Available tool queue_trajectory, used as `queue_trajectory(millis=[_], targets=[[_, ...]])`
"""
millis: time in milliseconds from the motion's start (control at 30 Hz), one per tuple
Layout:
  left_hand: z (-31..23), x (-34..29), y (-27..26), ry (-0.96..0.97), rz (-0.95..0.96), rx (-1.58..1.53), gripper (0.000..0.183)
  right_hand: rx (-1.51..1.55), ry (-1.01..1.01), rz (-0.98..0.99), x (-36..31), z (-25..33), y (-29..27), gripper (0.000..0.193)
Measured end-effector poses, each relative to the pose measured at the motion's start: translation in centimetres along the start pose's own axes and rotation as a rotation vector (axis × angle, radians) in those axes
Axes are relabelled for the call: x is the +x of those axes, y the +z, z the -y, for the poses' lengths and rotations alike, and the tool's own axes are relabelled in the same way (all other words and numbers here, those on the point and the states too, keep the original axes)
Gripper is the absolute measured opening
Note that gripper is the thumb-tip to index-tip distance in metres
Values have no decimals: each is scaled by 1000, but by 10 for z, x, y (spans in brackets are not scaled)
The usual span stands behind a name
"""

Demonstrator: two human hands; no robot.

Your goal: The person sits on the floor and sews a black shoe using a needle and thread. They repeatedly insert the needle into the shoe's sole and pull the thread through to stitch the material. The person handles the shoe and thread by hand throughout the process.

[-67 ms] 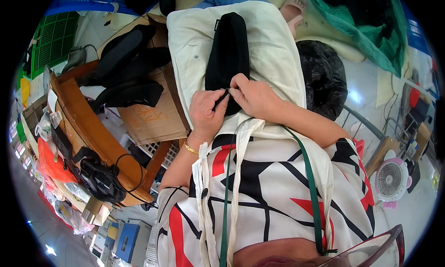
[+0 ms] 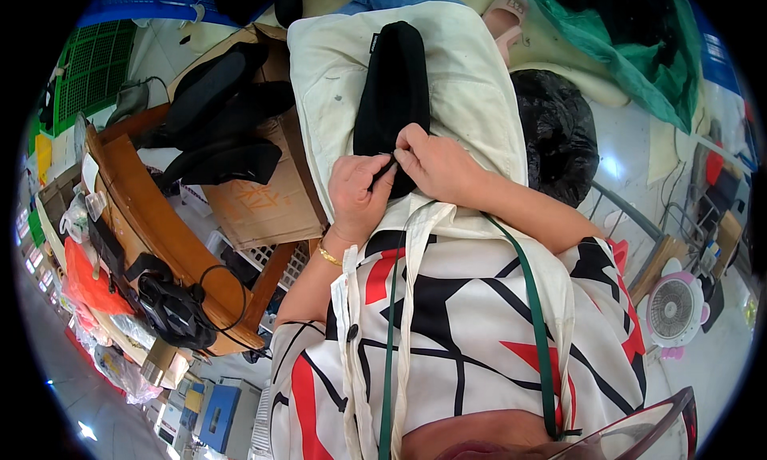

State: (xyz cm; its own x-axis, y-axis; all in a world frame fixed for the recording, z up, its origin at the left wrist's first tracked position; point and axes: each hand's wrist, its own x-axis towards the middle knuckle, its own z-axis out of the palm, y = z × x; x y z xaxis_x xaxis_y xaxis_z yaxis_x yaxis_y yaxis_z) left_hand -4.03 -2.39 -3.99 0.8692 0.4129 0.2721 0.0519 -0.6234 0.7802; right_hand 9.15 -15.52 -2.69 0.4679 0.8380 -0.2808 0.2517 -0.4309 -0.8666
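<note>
A black fabric shoe (image 2: pixel 391 85), long and rounded with a small tag at its far left edge, lies on a cream cloth (image 2: pixel 463 93) over my lap. My left hand (image 2: pixel 355 192) grips the shoe's near end from the left, thumb and forefinger pinched together. From the right, my right hand (image 2: pixel 438 166) pinches the same rim, its fingertips meeting those of the left. Whatever small thing may sit between the fingertips is too small to make out. Both hands partly cover the shoe's near end.
At the left, several black shoes (image 2: pixel 232 160) rest on a cardboard box (image 2: pixel 260 196) beside a wooden table (image 2: pixel 152 228) with a black bag (image 2: pixel 172 308). Right of the cloth stands a black plastic bag (image 2: pixel 555 132). A pink-and-white fan (image 2: pixel 673 308) is farther right.
Both hands keep their pinch at the shoe's near end; the fingertips have shifted only very slightly. The shoe stays in place.
</note>
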Motion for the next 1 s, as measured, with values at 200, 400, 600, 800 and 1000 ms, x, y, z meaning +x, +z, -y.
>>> queue_trajectory(millis=[200, 400, 600, 800, 1000], targets=[[4, -1, 3, 13, 19, -32, 25, 115, 59, 97, 9, -2, -3, 16], [0, 2, 0, 51, 35, 22, 26, -140, -187, 68, 19, 4, -30, 13], [-2, 7, -3, 108, 61, 56, 28, -240, -259, 163, 39, 3, -29, 15], [3, 6, -2, 51, 78, 8, 23, -316, -375, 141, 36, 3, -25, 10], [7, 7, -2, 81, 120, 41, 23, -198, -537, -99, 40, -4, -7, 13]])
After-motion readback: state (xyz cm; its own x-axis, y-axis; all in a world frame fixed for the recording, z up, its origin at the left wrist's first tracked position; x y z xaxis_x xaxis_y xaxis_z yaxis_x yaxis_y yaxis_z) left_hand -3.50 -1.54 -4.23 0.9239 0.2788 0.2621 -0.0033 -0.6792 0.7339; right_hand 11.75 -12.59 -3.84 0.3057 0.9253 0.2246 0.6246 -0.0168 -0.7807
